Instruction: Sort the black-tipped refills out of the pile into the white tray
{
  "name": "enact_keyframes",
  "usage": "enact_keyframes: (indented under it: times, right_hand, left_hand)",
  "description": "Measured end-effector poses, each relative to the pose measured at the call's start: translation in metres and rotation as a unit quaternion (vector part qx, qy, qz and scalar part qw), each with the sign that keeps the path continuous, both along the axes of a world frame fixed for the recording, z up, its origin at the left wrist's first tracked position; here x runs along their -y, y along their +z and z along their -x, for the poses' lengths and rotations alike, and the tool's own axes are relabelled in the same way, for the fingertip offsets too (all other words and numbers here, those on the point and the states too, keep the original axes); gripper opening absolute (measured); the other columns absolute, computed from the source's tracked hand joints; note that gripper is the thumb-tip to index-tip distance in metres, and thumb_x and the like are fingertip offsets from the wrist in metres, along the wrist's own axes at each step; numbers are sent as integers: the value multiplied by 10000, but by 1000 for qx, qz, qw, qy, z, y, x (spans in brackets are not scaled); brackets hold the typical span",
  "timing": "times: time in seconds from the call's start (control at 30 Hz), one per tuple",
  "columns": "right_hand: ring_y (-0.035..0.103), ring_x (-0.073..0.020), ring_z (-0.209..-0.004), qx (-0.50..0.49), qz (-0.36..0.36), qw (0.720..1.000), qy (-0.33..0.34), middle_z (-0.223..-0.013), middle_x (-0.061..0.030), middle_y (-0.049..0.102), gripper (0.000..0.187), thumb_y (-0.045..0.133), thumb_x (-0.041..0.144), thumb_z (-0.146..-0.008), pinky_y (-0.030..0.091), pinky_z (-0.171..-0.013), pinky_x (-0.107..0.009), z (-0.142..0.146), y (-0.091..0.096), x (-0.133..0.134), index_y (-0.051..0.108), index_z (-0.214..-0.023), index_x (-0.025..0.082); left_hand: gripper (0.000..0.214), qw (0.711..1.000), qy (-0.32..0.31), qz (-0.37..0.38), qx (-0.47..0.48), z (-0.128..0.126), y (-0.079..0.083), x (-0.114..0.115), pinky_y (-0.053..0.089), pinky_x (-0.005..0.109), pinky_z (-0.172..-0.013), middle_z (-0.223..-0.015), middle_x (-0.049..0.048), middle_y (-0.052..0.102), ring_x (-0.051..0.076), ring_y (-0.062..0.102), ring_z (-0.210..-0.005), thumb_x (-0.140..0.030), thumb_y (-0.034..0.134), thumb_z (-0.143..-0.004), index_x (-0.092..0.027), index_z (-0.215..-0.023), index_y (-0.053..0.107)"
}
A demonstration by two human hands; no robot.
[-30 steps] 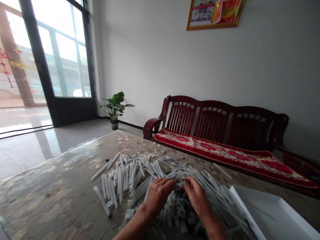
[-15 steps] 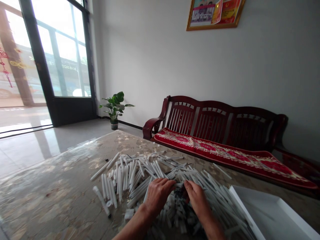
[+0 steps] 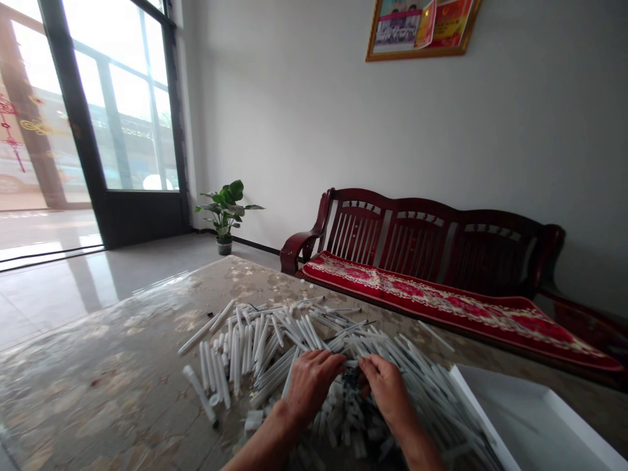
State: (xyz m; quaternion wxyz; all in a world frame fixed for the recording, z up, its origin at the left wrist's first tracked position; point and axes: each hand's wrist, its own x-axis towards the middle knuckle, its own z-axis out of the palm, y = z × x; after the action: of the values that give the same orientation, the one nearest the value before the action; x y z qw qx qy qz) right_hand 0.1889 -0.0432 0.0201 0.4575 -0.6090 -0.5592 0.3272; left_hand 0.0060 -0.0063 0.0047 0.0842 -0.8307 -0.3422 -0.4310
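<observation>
White plastic tubes (image 3: 265, 347) lie heaped on the tabletop (image 3: 98, 373), left hand (image 3: 311, 386) and right hand (image 3: 387, 392) curled into them, grip unclear, white tray (image 3: 524, 418) just right.

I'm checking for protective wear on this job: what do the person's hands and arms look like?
The left hand and right hand are bare, without gloves. The left forearm and right forearm are bare too: no sleeve, watch or bracelet shows.
</observation>
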Motion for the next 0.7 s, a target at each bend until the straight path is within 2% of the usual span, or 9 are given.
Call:
enact_keyframes:
  times: [0.13, 0.33, 0.4, 0.47, 0.53, 0.6, 0.67, 0.7]
  right_hand:
    - [666, -216, -581, 1, -9, 1000, -4, -645, -37, 680, 411, 549, 599, -822, 466, -467, -270, 0, 4, 1, 679, -787, 211]
    - [730, -269, -738, -42, -15, 999, -30, -804, -71, 757, 390, 581, 538, -759, 526, -503, -291, -4, 1, -3, 717, -928, 214]
    - [729, -272, -724, -24, -21, 999, -42, -796, -70, 758, 370, 563, 509, -762, 534, -521, -309, -7, 0, -5, 723, -927, 219]
    - [727, -264, -742, 21, -46, 998, -45, -816, -66, 763, 319, 565, 448, -762, 558, -622, -333, -10, -1, -5, 736, -916, 227]
    - [723, -258, -805, 71, -81, 993, -46, -879, -66, 768, 284, 584, 382, -751, 559, -749, -351, -12, -1, -5, 751, -926, 235]
    - [712, -260, -874, 102, -109, 987, -55, -942, -72, 765, 278, 591, 352, -751, 546, -809, -355, -12, 0, -4, 760, -938, 236]
    - [706, -259, -874, 104, -116, 986, -59, -942, -76, 760, 271, 576, 361, -771, 545, -790, -349, -10, 1, -3, 763, -916, 229]
    - [705, -254, -837, 93, -111, 988, -56, -918, -75, 758, 277, 562, 375, -784, 547, -759, -344, -8, 2, -2, 762, -904, 225]
  left_hand:
    - [106, 1000, 4, 9, 3, -1, -1, 0, 455, 257, -619, -722, -12, 743, 163, 682, -646, -306, 626, -932, -240, -903, 703]
    - [65, 998, 26, 65, -9, 1, -1, 0, 467, 232, -617, -744, -20, 753, 160, 703, -664, -244, 633, -920, -238, -885, 687]
    - [56, 997, 34, 73, 0, 2, -2, -1, 478, 231, -619, -766, -12, 762, 168, 714, -677, -230, 628, -918, -231, -897, 680]
    - [63, 996, 31, 77, 19, 2, -4, -2, 495, 238, -634, -777, -2, 766, 176, 721, -692, -215, 609, -921, -227, -913, 670]
    - [84, 994, 19, 90, 59, 2, -6, -3, 512, 250, -651, -782, 8, 768, 186, 729, -708, -209, 577, -928, -228, -931, 659]
    - [99, 982, -2, 133, 136, 1, -6, -4, 528, 264, -660, -793, 15, 774, 194, 739, -724, -225, 543, -936, -235, -953, 640]
    - [97, 946, -34, 202, 251, -1, -3, -3, 548, 277, -680, -816, 20, 785, 200, 752, -753, -263, 517, -944, -241, -961, 610]
    - [96, 917, -53, 236, 317, -1, 0, -3, 560, 286, -700, -834, 24, 790, 203, 758, -773, -291, 512, -944, -241, -958, 593]
